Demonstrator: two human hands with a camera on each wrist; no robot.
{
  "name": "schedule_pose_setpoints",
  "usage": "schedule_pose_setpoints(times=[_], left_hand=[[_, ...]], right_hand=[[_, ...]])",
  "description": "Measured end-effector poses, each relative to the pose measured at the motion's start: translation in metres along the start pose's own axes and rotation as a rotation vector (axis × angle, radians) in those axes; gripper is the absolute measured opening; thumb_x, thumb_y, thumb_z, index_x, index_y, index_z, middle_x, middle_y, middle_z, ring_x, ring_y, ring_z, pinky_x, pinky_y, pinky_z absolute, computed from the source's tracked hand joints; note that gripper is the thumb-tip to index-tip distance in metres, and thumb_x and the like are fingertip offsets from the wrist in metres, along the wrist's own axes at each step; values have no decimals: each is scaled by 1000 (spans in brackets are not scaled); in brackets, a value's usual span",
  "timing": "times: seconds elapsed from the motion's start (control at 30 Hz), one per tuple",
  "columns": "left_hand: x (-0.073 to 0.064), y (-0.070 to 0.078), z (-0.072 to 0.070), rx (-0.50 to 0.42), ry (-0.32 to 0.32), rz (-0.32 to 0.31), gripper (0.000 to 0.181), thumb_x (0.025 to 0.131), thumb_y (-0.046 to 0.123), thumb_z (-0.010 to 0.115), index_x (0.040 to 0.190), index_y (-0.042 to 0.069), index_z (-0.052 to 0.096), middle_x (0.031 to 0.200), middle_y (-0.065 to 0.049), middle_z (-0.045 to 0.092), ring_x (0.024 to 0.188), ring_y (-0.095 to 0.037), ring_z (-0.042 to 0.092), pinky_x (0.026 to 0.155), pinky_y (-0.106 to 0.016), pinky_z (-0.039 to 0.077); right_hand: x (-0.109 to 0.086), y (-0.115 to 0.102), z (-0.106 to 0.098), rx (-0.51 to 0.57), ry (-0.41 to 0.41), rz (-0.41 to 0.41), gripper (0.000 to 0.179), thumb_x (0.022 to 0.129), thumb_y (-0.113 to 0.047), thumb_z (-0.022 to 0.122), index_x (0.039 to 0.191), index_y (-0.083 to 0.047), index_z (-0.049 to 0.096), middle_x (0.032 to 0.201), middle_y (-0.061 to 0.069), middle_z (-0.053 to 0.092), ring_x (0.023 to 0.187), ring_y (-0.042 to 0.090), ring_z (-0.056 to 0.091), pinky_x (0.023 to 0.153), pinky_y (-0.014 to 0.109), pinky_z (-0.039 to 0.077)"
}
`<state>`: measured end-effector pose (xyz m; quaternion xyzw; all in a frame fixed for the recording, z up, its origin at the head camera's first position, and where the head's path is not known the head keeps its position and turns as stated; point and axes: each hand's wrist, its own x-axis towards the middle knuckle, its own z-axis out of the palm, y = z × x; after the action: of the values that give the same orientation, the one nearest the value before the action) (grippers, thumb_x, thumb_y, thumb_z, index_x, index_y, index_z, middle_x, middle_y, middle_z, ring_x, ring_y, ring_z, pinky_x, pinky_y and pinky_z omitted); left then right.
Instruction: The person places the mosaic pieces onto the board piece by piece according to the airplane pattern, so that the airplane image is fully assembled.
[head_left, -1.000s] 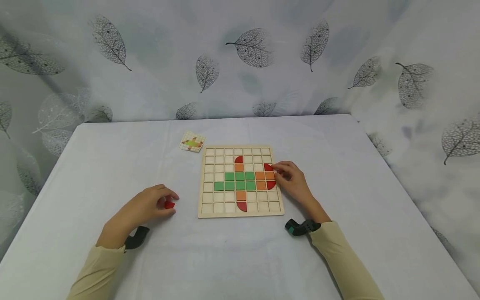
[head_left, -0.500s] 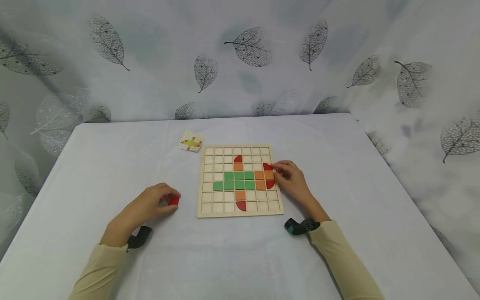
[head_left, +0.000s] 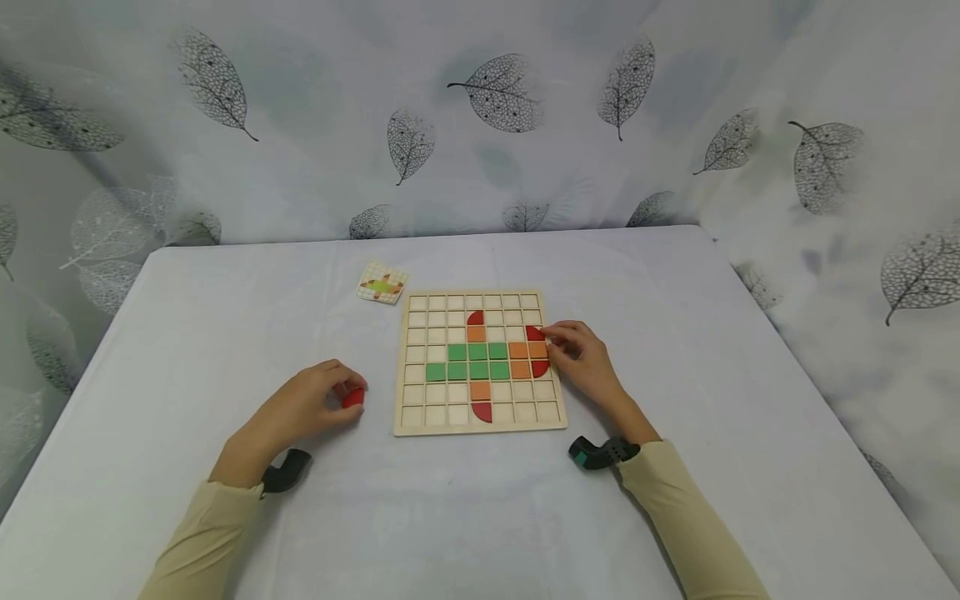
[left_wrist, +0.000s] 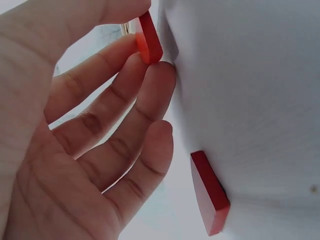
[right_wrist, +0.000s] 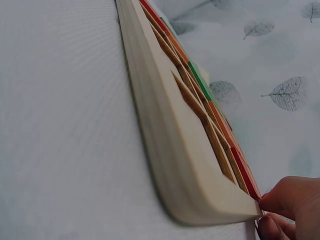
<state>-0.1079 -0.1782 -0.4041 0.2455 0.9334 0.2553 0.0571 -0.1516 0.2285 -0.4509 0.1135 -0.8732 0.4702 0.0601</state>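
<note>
Between the thumb and fingertips of my left hand [head_left: 300,408] is a small red tile [head_left: 353,398], held left of the wooden grid board [head_left: 555,417]. The left wrist view shows a second red tile [left_wrist: 212,195] on the white cloth beneath that hand; in the head view the hand hides it. My right hand [head_left: 585,362] grips the board's right edge, fingertips beside a red quarter-round tile [head_left: 535,333]. Green square tiles [head_left: 478,370] fill the middle cells, with orange squares [head_left: 519,351] and red quarter-rounds around them.
A small pattern card [head_left: 382,283] lies just beyond the board's far left corner. White cloth [head_left: 465,517] covers the table. Behind it hangs a leaf-printed curtain [head_left: 315,125]. Black camera mounts [head_left: 600,452] sit on both wrists.
My left hand has moved slightly right, toward the board, with the red tile in its fingers. The right hand and the tiles on the board have stayed where they were.
</note>
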Motion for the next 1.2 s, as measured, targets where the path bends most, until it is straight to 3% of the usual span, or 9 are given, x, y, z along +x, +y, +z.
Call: schedule_pose_setpoints(times=[0.5,1.2], left_hand=[[21,9,1,-45,39,73,25,80,4,76,105,1,68,96,-3,61,86,-15,59,75,-35,55],[52,22,6,-64,13,161,26,82,9,77,106,4,68,99,-1,62,87,-14,60,73,-33,51]], right_hand=[[0,0,-1,-2,-2,0,27,92,-1,62,118,3,67,120,18,57,94,23,55,78,14,43],[0,-1,0,-10,2,-8,26,92,-1,62,117,4,67,118,18,58,93,23,54,78,16,43]])
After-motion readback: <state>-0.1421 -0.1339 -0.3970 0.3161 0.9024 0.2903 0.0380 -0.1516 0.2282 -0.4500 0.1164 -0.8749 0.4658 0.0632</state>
